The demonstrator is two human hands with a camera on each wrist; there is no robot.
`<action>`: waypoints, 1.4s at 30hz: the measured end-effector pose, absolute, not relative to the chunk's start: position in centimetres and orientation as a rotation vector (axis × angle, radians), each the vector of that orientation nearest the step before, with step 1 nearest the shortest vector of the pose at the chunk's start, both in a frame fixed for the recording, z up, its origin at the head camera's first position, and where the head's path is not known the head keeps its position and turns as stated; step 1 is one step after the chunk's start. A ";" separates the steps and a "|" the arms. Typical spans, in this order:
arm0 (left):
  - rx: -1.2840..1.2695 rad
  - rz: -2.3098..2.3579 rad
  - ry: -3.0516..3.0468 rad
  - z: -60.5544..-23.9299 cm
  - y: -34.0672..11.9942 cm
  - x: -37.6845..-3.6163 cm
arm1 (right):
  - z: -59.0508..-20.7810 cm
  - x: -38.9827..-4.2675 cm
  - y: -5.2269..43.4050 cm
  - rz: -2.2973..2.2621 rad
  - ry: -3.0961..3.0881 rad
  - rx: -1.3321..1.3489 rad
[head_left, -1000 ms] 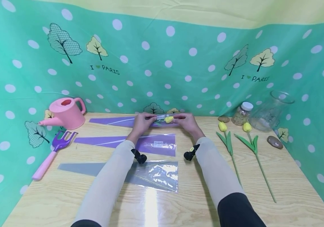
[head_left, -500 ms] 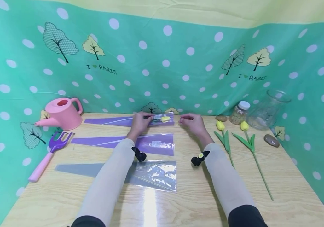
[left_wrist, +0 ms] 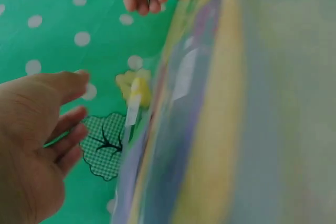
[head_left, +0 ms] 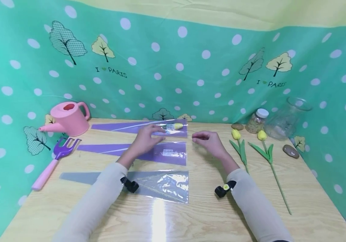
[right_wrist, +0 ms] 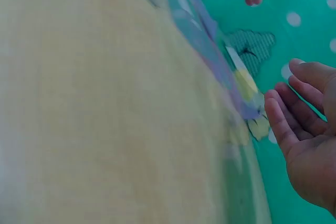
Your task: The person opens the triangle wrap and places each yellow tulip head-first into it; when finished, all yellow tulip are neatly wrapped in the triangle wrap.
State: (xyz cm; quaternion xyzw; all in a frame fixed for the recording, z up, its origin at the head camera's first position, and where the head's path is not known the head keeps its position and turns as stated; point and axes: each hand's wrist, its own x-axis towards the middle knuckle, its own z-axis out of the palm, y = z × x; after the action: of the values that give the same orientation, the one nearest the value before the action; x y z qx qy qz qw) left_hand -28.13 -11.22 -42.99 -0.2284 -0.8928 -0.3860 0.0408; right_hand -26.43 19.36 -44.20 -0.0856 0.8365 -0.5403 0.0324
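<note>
At the back of the table lies a purple flower sleeve point(head_left: 124, 127) of clear film, with a yellow tulip point(head_left: 177, 126) inside, its head near the wide right end. My left hand point(head_left: 147, 139) hovers above the middle purple sleeve point(head_left: 173, 158), fingers bent loosely and thumb apart, holding nothing. To the right of the sleeves my right hand point(head_left: 210, 144) is raised, also holding nothing. Its loose, parted fingers point(right_wrist: 302, 108) show in the right wrist view. A grey sleeve point(head_left: 167, 188) lies nearest me.
Two yellow tulips point(head_left: 262, 135) with long stems lie on the right, near stones point(head_left: 290, 151), a white-lidded jar point(head_left: 255, 121) and a glass vase point(head_left: 282, 122). On the left are a pink watering can point(head_left: 70, 118) and a purple hand fork point(head_left: 56, 161). A polka-dot cloth point(head_left: 179, 77) hangs behind.
My right hand has let go near the tulip head and drawn back to the right and toward me. My left hand has then left the back sleeve and come nearer; the tulip stays in it.
</note>
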 end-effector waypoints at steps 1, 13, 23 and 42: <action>-0.729 -1.192 -2.765 -43.2 -11.4 -27.5 | -44.3 -26.0 19.2 -1.637 2.583 -0.277; -0.687 -1.370 -2.892 -45.7 -12.1 -24.9 | -46.8 -24.6 17.1 -1.538 2.542 -0.349; -0.670 -1.301 -2.857 -47.3 -11.8 -24.9 | -48.0 -24.2 16.2 -1.293 2.839 -0.566; -0.489 -1.341 -2.793 -47.5 -11.0 -25.2 | -45.7 -24.8 15.5 -1.412 2.879 -0.546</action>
State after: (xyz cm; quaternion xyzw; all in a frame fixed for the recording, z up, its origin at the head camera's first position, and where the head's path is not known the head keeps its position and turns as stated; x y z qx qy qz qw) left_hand -25.24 -11.05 -47.47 -0.1559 -0.8904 -0.4276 0.0025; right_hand -24.76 15.50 -45.69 -0.1676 0.8837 -0.4336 -0.0554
